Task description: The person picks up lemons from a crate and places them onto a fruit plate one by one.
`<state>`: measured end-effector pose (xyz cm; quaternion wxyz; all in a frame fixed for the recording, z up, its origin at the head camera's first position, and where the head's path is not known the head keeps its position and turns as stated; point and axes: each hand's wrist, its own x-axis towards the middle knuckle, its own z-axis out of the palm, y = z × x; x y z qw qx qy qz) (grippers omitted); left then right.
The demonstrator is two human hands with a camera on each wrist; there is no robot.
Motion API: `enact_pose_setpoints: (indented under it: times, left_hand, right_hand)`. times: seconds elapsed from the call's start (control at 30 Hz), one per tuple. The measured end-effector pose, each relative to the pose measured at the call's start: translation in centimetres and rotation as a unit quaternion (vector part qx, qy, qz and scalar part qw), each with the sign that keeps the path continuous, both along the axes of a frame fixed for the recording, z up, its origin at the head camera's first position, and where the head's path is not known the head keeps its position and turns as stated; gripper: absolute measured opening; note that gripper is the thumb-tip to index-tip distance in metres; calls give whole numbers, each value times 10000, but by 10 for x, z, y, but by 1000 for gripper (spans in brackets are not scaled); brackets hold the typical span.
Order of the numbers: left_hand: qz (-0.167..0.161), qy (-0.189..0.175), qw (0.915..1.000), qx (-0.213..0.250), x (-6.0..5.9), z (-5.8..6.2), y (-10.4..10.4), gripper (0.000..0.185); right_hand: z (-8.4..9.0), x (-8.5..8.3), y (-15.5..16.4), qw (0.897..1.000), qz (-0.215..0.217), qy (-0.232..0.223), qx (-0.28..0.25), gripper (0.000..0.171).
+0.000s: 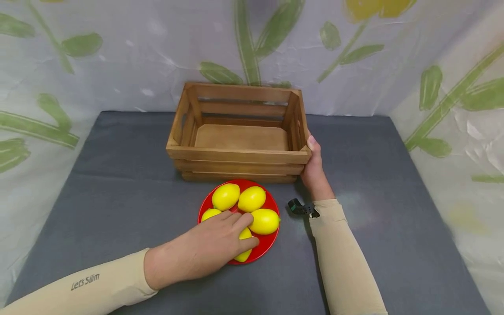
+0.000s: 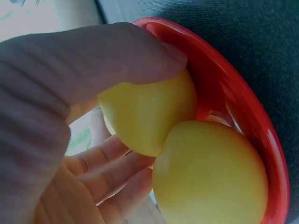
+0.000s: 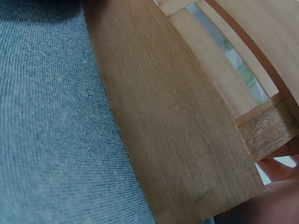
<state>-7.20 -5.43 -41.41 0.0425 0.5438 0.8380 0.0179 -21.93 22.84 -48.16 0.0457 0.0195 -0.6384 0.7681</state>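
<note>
- Nearest you, your left sleeve (image 1: pixel 78 286) runs in from the lower left corner across the grey cloth (image 1: pixel 118 183); small lettering shows on the forearm.
- Your left hand (image 1: pixel 204 249) lies over the near side of the red plate (image 1: pixel 271 243), fingers curled down round one lemon (image 1: pixel 245 245). The left wrist view shows the thumb (image 2: pixel 117 56) on top of that lemon (image 2: pixel 149 114) and the fingers (image 2: pixel 112 177) wrapped beneath it, so the fruit is gripped, not just touched.
- That held lemon sits at the plate's near edge, mostly hidden by your hand in the head view, and it touches a second lemon (image 2: pixel 210 172) beside it on the plate (image 2: pixel 243 102).
- Four more lemons show on the plate in the head view: one at the left edge (image 1: pixel 210 214) beside your knuckles, two at the back (image 1: pixel 226 196) (image 1: pixel 251 198), and one on the right (image 1: pixel 264 221).
- Just behind the plate stands the wooden crate (image 1: pixel 239 131), upright, its slatted front close to the plate's far rim; only the bare wooden floor shows inside.
- Your right hand (image 1: pixel 313 164) holds the crate's near right corner, thumb up along the corner post. How the other fingers lie you cannot tell from the head view; the right wrist view shows only the crate side (image 3: pixel 177 121), the cloth (image 3: pixel 51 126) and a sliver of fingertips (image 3: pixel 275 168) at the slat's edge.
- Your right sleeve (image 1: pixel 342 258) leads back from there, with a small black clip (image 1: pixel 301 208) at the wrist.
- A leaf-patterned backdrop (image 1: pixel 433 65) hangs all round the table.
</note>
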Motion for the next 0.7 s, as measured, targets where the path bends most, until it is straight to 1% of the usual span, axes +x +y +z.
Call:
enact_pose_setpoints:
  times: [0.03,0.1,0.2,0.27,0.33,0.4,0.43,0.5,0.53,0.6,0.67,0.7]
  left_hand:
    - [73,-80,9999,83,0,-1,-1,50]
    - [281,-347,9987,241,-1,1,-3,59]
    - [697,-710,9928,665,-4,6,-9,74]
    - [1013,-749,9867,1024,-7,12,-16,85]
    - [1347,-576,9774,1523,-10,17,-25,88]
    - [1801,-391,9639,1919,-13,20,-36,94]
    - [2050,-306,9553,2110,-15,20,-42,95]
    - [2571,-138,9361,2396,-23,20,-56,96]
    - [2837,-84,9265,2472,-27,19,-63,96]
    - [3287,20,9088,2570,-40,16,-77,90]
    - [3650,87,8953,2551,-53,11,-93,85]
    - [3796,96,8905,2507,-59,8,-100,85]
  right_hand:
    - [-1,-1,1,10000,-5,-19,-10,116]
    - [-2,-3,1,10000,-3,-43,-42,114]
    - [-3,-7,3,9999,85,-102,-50,111]
    - [-3,-9,7,9995,224,-226,-42,107]
    - [-2,-12,13,9986,407,-333,69,102]
    - [-2,-9,21,9969,521,-511,284,94]
    - [-1,-7,26,9958,559,-573,449,89]
    - [1,-2,39,9914,590,-630,982,81]
    - [2,2,45,9873,582,-657,1320,79]
    - [6,9,59,9744,583,-664,2069,76]
    - [11,19,73,9547,537,-649,2855,75]
    - [14,24,80,9436,515,-661,3203,74]
